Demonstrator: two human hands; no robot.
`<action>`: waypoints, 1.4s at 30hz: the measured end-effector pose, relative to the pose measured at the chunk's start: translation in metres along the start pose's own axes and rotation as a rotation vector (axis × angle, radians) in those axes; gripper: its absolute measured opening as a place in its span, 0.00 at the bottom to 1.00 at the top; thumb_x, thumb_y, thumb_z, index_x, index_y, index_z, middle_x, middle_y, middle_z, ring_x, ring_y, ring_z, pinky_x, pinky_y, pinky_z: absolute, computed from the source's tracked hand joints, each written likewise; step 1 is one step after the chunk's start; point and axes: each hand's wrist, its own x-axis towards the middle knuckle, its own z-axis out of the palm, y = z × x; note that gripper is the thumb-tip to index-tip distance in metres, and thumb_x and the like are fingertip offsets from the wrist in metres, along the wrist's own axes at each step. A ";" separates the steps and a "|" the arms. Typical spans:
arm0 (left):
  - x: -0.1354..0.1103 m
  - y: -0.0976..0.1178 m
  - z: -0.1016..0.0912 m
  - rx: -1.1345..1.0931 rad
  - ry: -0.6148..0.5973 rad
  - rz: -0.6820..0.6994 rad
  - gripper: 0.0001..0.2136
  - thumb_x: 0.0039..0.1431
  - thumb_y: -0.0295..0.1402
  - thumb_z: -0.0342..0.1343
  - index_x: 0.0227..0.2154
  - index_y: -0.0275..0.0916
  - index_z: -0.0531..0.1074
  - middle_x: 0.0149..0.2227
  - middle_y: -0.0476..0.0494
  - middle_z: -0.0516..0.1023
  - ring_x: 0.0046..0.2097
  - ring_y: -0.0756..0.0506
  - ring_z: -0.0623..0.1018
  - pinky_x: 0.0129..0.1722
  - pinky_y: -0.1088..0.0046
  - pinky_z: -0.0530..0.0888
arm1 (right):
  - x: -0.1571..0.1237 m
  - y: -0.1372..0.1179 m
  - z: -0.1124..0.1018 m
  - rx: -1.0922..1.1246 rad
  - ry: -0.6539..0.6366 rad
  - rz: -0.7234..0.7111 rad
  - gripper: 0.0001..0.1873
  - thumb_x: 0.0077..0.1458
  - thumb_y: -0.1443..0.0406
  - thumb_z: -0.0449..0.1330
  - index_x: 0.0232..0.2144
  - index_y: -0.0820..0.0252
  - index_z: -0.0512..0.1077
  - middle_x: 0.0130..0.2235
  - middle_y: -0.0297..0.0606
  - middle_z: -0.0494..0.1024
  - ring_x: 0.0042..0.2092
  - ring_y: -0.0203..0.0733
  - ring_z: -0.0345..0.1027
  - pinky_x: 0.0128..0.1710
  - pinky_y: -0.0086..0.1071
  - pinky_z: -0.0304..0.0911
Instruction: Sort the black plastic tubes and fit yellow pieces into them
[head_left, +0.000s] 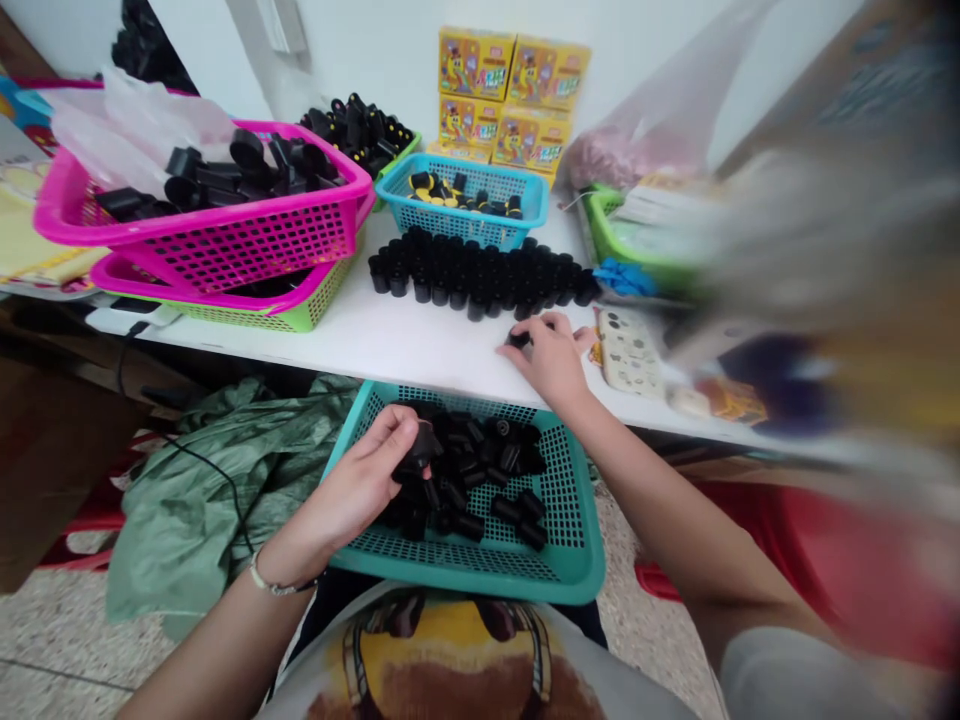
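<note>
My left hand point(364, 480) is over a teal plastic mesh basket point(577, 540) on my lap, shut on a black plastic cap point(423, 450). Many similar black caps point(465, 480) lie heaped in that basket. My right hand point(551, 360) rests on the white table point(390, 345), with its fingertips on a single black cap point(517, 340). Just beyond that hand, black caps stand packed in rows point(480, 275) on the tabletop.
A magenta basket of black parts point(225, 245) sits on a green-and-magenta basket point(315, 300). Behind are a blue basket point(480, 225) and yellow boxes point(476, 65). A cream phone point(630, 352) lies right of my hand. A blurred shape point(825, 250) fills the right side.
</note>
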 end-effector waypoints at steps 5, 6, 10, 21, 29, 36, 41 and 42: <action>0.009 -0.011 0.005 -0.101 0.083 0.094 0.12 0.61 0.44 0.57 0.32 0.39 0.68 0.35 0.49 0.72 0.33 0.52 0.71 0.32 0.78 0.71 | -0.007 -0.009 -0.020 -0.054 0.051 -0.041 0.26 0.59 0.52 0.58 0.54 0.60 0.65 0.52 0.53 0.73 0.59 0.65 0.52 0.49 0.55 0.47; 0.010 -0.011 0.006 -0.117 0.088 0.108 0.12 0.60 0.43 0.58 0.32 0.39 0.68 0.34 0.50 0.72 0.33 0.52 0.71 0.32 0.78 0.71 | -0.012 -0.015 -0.026 -0.046 0.067 -0.070 0.25 0.60 0.52 0.57 0.53 0.60 0.66 0.52 0.52 0.73 0.59 0.64 0.53 0.50 0.54 0.48; 0.009 -0.006 0.007 -0.153 0.123 0.172 0.13 0.55 0.42 0.63 0.29 0.39 0.69 0.31 0.52 0.69 0.31 0.53 0.68 0.30 0.79 0.71 | -0.059 -0.042 -0.033 0.115 -0.280 -0.476 0.14 0.63 0.59 0.54 0.45 0.60 0.72 0.43 0.44 0.77 0.47 0.50 0.65 0.47 0.43 0.59; 0.006 -0.021 0.002 0.117 0.257 0.317 0.10 0.54 0.42 0.64 0.32 0.40 0.79 0.42 0.47 0.76 0.37 0.50 0.72 0.39 0.75 0.70 | -0.122 -0.074 -0.038 1.080 -0.395 0.101 0.25 0.55 0.61 0.64 0.54 0.53 0.64 0.45 0.39 0.79 0.44 0.40 0.76 0.43 0.35 0.73; 0.003 -0.027 0.019 0.075 0.203 0.288 0.10 0.55 0.41 0.63 0.29 0.40 0.78 0.45 0.46 0.76 0.42 0.47 0.73 0.43 0.73 0.70 | -0.130 -0.095 -0.061 1.337 -0.214 0.339 0.16 0.47 0.65 0.69 0.39 0.52 0.73 0.43 0.37 0.82 0.44 0.43 0.78 0.45 0.39 0.76; 0.002 -0.034 0.021 -0.005 0.260 0.244 0.14 0.53 0.45 0.63 0.34 0.38 0.79 0.45 0.43 0.77 0.37 0.48 0.73 0.39 0.72 0.70 | -0.131 -0.098 -0.064 1.357 -0.198 0.364 0.16 0.45 0.66 0.70 0.38 0.52 0.75 0.40 0.35 0.83 0.40 0.42 0.78 0.43 0.38 0.76; -0.001 -0.021 0.017 0.244 0.215 0.384 0.11 0.59 0.42 0.59 0.30 0.40 0.78 0.46 0.44 0.77 0.48 0.43 0.75 0.49 0.70 0.70 | -0.125 -0.098 -0.071 1.600 -0.432 0.522 0.14 0.46 0.63 0.71 0.35 0.57 0.75 0.32 0.34 0.82 0.28 0.36 0.75 0.28 0.30 0.74; -0.002 -0.017 0.016 0.328 0.196 0.412 0.11 0.60 0.41 0.58 0.30 0.40 0.78 0.46 0.43 0.78 0.48 0.43 0.75 0.50 0.69 0.70 | -0.123 -0.096 -0.073 1.672 -0.530 0.568 0.13 0.47 0.62 0.71 0.34 0.59 0.74 0.29 0.34 0.81 0.26 0.35 0.74 0.24 0.28 0.71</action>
